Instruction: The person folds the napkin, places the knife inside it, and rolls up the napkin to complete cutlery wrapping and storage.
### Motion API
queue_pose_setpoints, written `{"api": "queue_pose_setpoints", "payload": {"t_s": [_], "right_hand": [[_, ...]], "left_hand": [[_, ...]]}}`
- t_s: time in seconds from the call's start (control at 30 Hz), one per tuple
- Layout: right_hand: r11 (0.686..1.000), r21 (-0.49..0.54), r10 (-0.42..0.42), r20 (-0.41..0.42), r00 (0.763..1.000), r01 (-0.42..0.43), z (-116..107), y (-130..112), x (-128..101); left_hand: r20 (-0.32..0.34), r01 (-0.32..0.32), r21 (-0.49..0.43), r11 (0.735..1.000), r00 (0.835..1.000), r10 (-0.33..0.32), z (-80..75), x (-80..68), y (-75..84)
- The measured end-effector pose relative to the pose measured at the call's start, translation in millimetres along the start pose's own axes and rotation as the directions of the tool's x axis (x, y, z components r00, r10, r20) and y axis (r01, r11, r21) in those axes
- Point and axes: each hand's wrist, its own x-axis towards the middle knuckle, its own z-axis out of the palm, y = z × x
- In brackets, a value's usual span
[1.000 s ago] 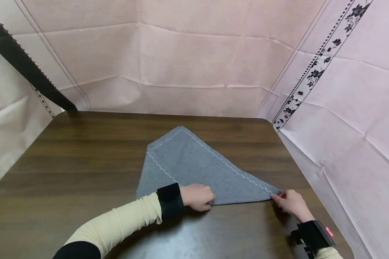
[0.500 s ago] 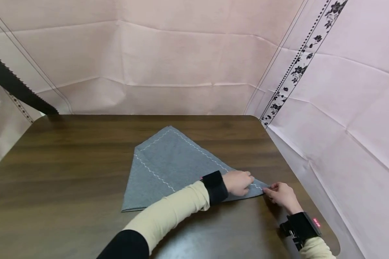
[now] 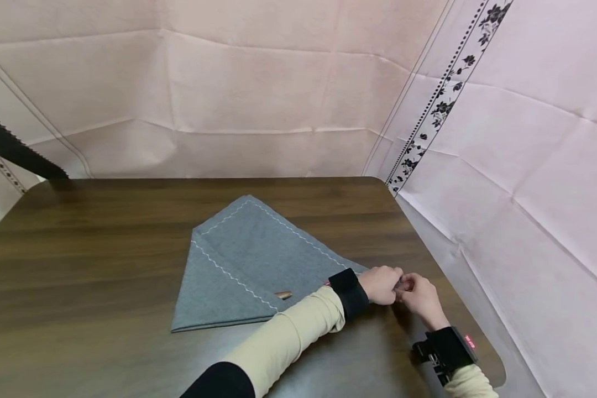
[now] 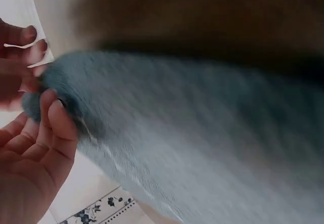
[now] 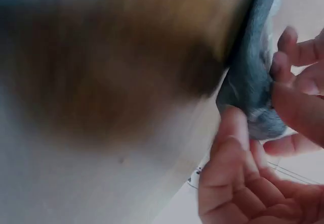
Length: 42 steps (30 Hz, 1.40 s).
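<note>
head view: one grey cloth (image 3: 258, 260), folded to a triangle, flat on the dark wooden table (image 3: 89, 249), centre to lower right of frame
head, hands: left hand (image 3: 382, 284) and right hand (image 3: 420, 296) meet at the cloth's right-hand corner, lower right; fingers of both curl round that tip, pinching it
head, extras: one small brown tag (image 3: 283, 294) on the cloth near the left sleeve (image 3: 288, 337); pink backdrop (image 3: 258, 94) behind, upper frame
left wrist view: blurred; cloth (image 4: 192, 133) fills the middle, left hand (image 4: 30, 158) lower left with thumb on the corner; right-hand fingers (image 4: 20, 57) at upper left, on the same tip
right wrist view: blurred; cloth corner (image 5: 253, 82) at upper right, clasped between right hand (image 5: 238, 183) below and left-hand fingers (image 5: 298, 82) at right edge
handling: looks soft, light, limp; likely drapes when lifted, so corners and stitched hem are the best hold
count: one cloth, one table, two hands
</note>
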Motion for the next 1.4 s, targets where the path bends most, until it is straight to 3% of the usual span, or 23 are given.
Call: {"api": "queue_pose_setpoints", "payload": {"t_s": [0.17,0.27,0.37,0.57,0.73,0.83,1.03,1.27,1.4], "right_hand": [[0.988,0.149,-0.021,-0.040,0.999,0.027,0.8,-9.9,-3.9],[0.980,0.191,-0.041,-0.049,0.998,0.049,1.9,-15.9,-6.0],[0.987,0.149,-0.061,-0.041,0.997,0.067,5.0,-19.4,-8.5],[0.990,-0.018,-0.139,0.091,0.986,0.141,15.0,-26.5,-12.5],[0.982,-0.048,-0.178,0.105,0.978,0.184,23.3,-33.3,-12.6],[0.984,-0.037,-0.171,0.119,0.978,0.176,26.8,-36.0,-11.4],[0.988,-0.031,-0.147,0.173,0.974,0.154,36.6,-42.9,-8.2],[0.959,-0.053,-0.261,0.210,0.942,0.278,47.2,-59.8,-8.8],[0.938,-0.071,-0.317,0.223,0.922,0.340,52.5,-70.9,-11.8]], "left_hand": [[-0.040,0.089,-0.114,0.989,0.995,-0.094,-9.1,-4.2,-8.6],[-0.067,0.090,-0.163,0.983,0.992,-0.102,-13.1,-5.4,-14.2],[-0.110,0.066,-0.172,0.983,0.990,-0.086,-16.5,-7.7,-18.1],[-0.165,0.027,-0.110,0.994,0.985,-0.045,-31.1,-17.3,-12.6],[-0.212,-0.042,-0.066,0.997,0.977,0.027,-43.3,-25.1,-5.3],[-0.234,-0.044,-0.057,0.997,0.972,0.030,-50.1,-31.6,-6.2],[-0.254,-0.012,-0.067,0.998,0.967,-0.006,-73.2,-58.8,-18.1],[-0.322,-0.057,-0.173,0.983,0.947,-0.002,-99.6,-100.8,-42.3],[-0.378,-0.092,-0.225,0.970,0.926,0.000,-113.3,-124.3,-53.6]]}}
